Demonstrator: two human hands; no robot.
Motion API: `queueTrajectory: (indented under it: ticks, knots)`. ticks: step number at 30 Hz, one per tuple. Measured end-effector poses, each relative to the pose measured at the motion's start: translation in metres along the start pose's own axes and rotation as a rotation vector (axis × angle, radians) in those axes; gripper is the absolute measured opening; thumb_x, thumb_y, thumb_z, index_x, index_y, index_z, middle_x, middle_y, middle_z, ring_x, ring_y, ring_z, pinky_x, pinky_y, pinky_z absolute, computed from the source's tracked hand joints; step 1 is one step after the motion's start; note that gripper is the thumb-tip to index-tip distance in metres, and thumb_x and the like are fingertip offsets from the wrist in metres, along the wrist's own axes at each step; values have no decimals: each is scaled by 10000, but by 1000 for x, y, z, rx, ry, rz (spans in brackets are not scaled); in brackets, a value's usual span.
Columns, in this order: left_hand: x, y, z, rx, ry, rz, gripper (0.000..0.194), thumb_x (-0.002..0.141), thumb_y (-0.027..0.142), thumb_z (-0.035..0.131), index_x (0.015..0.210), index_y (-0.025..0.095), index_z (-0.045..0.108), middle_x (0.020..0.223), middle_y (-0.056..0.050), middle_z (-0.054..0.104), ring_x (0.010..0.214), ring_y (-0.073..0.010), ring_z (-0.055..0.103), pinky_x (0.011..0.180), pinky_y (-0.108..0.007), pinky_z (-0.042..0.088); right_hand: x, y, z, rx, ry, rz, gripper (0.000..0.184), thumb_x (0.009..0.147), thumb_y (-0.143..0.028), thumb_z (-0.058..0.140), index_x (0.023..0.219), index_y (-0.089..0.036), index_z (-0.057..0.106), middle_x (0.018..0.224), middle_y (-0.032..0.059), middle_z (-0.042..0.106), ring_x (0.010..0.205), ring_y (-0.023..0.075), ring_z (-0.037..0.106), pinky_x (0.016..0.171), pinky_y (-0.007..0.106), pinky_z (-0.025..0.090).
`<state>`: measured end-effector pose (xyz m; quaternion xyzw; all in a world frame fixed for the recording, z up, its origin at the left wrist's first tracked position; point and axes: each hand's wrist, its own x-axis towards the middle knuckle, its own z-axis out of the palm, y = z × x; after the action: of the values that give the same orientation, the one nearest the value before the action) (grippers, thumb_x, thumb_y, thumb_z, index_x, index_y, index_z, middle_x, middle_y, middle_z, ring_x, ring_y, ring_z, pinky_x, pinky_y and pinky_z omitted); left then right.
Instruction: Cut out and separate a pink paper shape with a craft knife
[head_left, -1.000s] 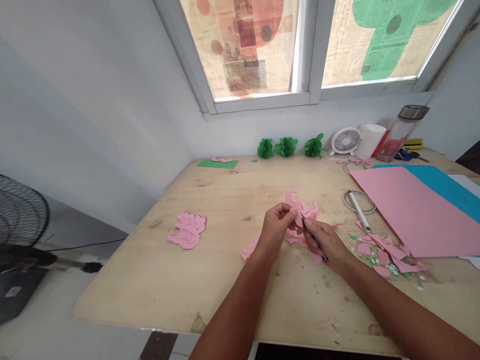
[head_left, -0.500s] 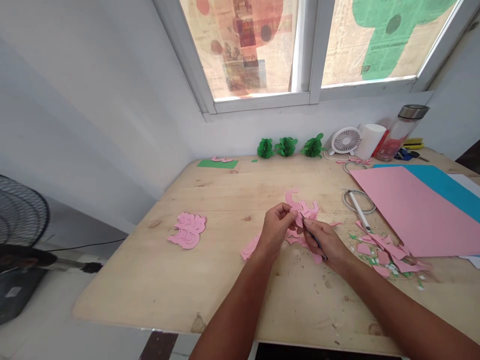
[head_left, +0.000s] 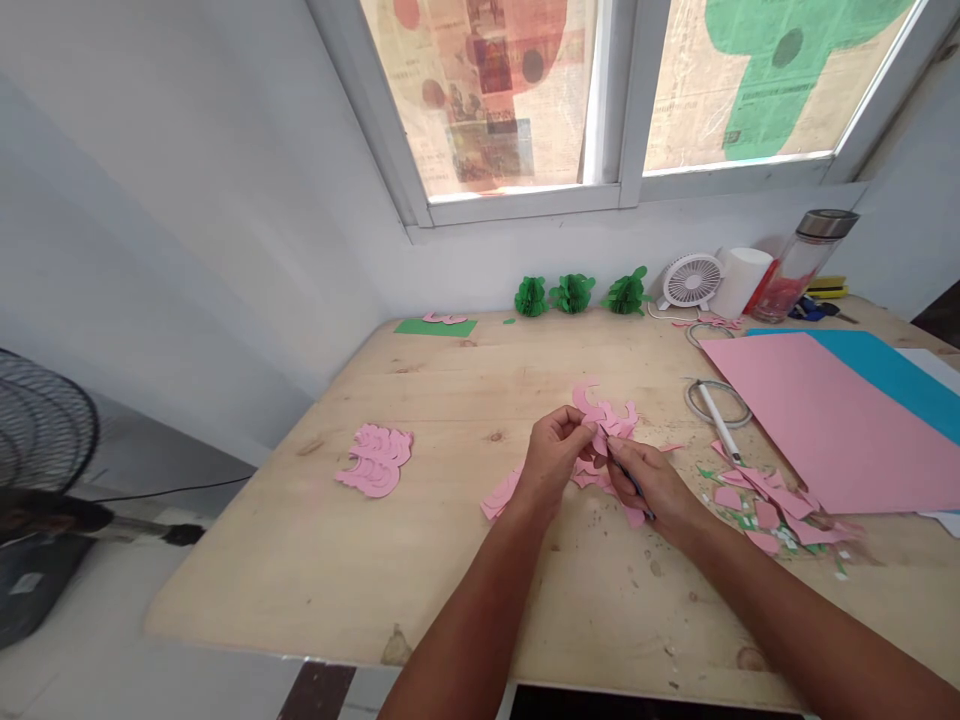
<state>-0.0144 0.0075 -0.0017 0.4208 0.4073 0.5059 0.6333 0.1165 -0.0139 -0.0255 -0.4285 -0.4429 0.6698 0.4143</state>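
Pink cutouts [head_left: 375, 465] lie on a wooden table [head_left: 435, 570] below a window [head_left: 631, 100].

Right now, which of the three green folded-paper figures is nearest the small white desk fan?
The rightmost green folded-paper figure, just beside the small white desk fan; the middle figure and leftmost figure stand farther away.

From the worker's head, a single camera looks forward and down across a wooden table [head_left: 435, 400], its wide view catching the left hand [head_left: 553, 450] and right hand [head_left: 651, 482] close by, right of center, beneath a window [head_left: 631, 100] cropped by the top edge, with a black fan [head_left: 49, 430] cut off at left.
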Motion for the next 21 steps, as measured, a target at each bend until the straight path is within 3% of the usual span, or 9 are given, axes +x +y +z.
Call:
queueTrajectory:
  ticks: [21]
  knots:
    - [1, -1, 0, -8, 36, -9, 229, 616, 317, 660, 650, 154, 502, 522, 21, 528, 462, -82, 480, 503, -229, 402, -1, -1, 1, -18, 15, -11, 393, 765, -530, 516, 627, -165, 476, 444, -80, 309, 356, 42, 193, 329, 190, 130]
